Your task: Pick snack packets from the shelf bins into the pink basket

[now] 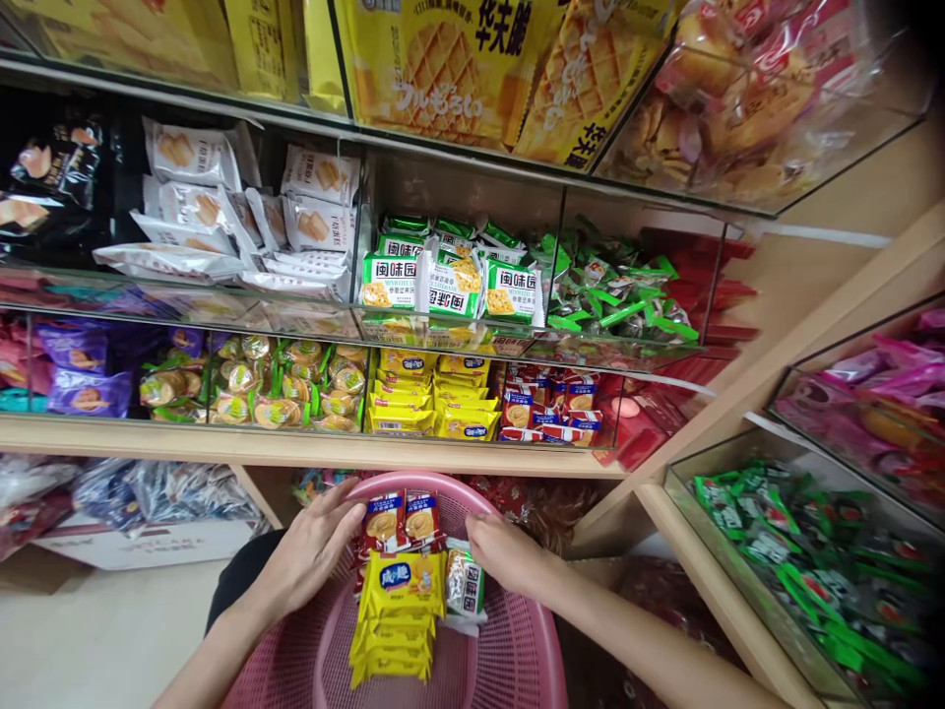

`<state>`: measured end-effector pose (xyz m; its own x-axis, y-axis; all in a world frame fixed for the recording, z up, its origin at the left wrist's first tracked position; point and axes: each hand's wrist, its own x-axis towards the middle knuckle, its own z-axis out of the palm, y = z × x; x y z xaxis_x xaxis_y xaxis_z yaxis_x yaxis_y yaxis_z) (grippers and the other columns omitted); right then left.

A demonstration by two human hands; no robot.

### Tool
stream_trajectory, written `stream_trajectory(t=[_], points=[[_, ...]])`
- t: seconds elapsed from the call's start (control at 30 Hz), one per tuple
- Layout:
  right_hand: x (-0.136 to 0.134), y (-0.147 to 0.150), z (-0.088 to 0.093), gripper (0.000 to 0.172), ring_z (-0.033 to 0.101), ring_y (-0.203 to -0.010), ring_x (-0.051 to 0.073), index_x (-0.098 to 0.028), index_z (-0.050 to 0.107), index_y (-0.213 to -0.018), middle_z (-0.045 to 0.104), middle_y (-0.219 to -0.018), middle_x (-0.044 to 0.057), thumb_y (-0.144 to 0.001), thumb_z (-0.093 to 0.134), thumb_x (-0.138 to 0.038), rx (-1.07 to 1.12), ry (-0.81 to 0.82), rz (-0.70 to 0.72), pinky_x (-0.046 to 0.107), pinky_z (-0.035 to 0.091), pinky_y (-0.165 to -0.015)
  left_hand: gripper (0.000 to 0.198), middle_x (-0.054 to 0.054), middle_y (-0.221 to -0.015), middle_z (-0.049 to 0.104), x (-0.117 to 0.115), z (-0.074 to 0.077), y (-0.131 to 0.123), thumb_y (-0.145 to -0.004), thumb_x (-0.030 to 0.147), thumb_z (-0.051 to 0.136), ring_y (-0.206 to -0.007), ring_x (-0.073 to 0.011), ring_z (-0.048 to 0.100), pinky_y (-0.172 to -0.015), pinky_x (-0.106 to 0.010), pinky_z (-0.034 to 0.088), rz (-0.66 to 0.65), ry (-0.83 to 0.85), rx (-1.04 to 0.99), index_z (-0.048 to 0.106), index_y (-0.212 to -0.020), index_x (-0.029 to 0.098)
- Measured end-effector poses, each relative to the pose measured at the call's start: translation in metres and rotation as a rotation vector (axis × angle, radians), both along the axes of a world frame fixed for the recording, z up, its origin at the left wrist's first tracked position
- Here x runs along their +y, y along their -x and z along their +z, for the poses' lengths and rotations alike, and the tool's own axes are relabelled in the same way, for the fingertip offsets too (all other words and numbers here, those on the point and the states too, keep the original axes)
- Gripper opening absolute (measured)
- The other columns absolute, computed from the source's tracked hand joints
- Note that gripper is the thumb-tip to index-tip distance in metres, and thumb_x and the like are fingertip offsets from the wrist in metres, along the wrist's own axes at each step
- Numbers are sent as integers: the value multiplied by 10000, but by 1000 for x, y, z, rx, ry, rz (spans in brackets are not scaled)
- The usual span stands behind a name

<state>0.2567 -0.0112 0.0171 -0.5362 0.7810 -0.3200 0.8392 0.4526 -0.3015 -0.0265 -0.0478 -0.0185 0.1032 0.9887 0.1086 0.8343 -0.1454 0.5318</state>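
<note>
The head camera looks down on the left hand (310, 551) and the right hand (509, 556), both open and palm down above a pink plastic basket (517, 630). Neither hand closes around anything. The left hand's spread fingers reach the edge of the red-and-blue biscuit packs (403, 520), which lie in the basket between the hands. The right hand's fingers sit at the top of a small green-and-white pack (465, 583), close to those biscuit packs. A stack of yellow snack packs (399, 611) lies in the basket just below and between the hands, with the small pack beside it.

Straight ahead of the hands, a wooden shelf (295, 449) carries clear acrylic display bins. Directly above the basket, one bin holds yellow packs (432, 399) matching those in the basket. To its right, nearer the right hand, a bin holds red-and-blue packs (550, 404), and higher up sit green-and-white Minweiyuan biscuit packs (435, 281). Large waffle bags (443, 69) fill the top row, farthest from the hands. Beyond the right hand, a lower bin holds green-wrapped sweets (797, 561). Beyond the left hand, a white cardboard box (140, 542) stands on the floor (110, 630).
</note>
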Motion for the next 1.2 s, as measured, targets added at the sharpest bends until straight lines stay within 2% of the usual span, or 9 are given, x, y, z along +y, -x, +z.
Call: stream_trajectory(t=[0.07,0.2,0.37,0.5,0.6,0.67,0.8,1.0,1.2], points=[[-3,4,-1,320,647,-930,256,-59,615,-1033,673,-1029,204,-844,359,-28,-45,-20,-4,318,445,-777,558,-76,-1432,488,0,1,0,-954,529,268,-1328,-271,417,-1124,-463,305,-5,-7,5,626,-1213,188],[-8,7,-3,348,651,-971,258,-94,627,-1048,679,-1051,174,-857,343,-28,-78,-55,1,324,471,-815,541,-74,-1422,500,0,3,0,-955,522,273,-1314,-271,437,-1118,-461,313,-14,-29,22,648,-1180,205],[-20,0,-1,306,648,-991,248,-134,617,-1061,667,-1093,142,-927,342,-155,-43,-90,-9,326,492,-846,556,-69,-1422,502,1,5,0,-956,528,258,-1317,-267,435,-1115,-454,319,-20,-23,32,653,-1182,207],[-32,-7,2,385,557,-1184,270,-144,503,-1286,568,-1302,146,-938,378,-251,83,-78,-20,381,459,-973,575,-76,-1424,498,2,4,-1,-957,524,255,-1316,-270,436,-1108,-445,338,-9,-27,29,623,-1232,178],[-38,-9,2,680,368,-1354,313,-185,331,-1438,325,-1515,133,-832,581,-365,140,2,9,451,389,-1062,565,-82,-1415,508,1,5,-2,-960,513,265,-1315,-280,437,-1104,-457,341,-7,-40,33,619,-1243,176],[-40,-7,-1,909,266,-1401,338,-209,236,-1481,217,-1559,121,-724,702,-397,103,59,3,496,363,-1077,545,-80,-1402,523,1,5,-2,-961,502,278,-1307,-278,449,-1101,-457,345,-7,-58,37,617,-1246,184],[-42,-1,-12,1098,214,-1422,316,-139,80,-1503,209,-1550,161,-658,765,-283,16,114,-75,457,320,-1116,530,-76,-1404,522,1,6,-2,-960,502,285,-1298,-269,461,-1098,-446,349,-20,-64,43,655,-1190,200],[-45,5,-14,1059,236,-1419,291,-143,-13,-1495,218,-1547,154,-694,680,-138,-39,55,-131,395,367,-1093,567,-77,-1421,502,0,6,-3,-957,524,244,-1318,-264,435,-1110,-461,324,-20,-21,33,655,-1181,203],[-49,9,-9,973,272,-1405,291,-98,79,-1497,287,-1524,160,-705,644,-86,-78,-47,-120,353,308,-1131,544,-78,-1408,516,1,7,-3,-956,517,271,-1298,-268,459,-1101,-452,341,-31,-46,31,664,-1167,207]])
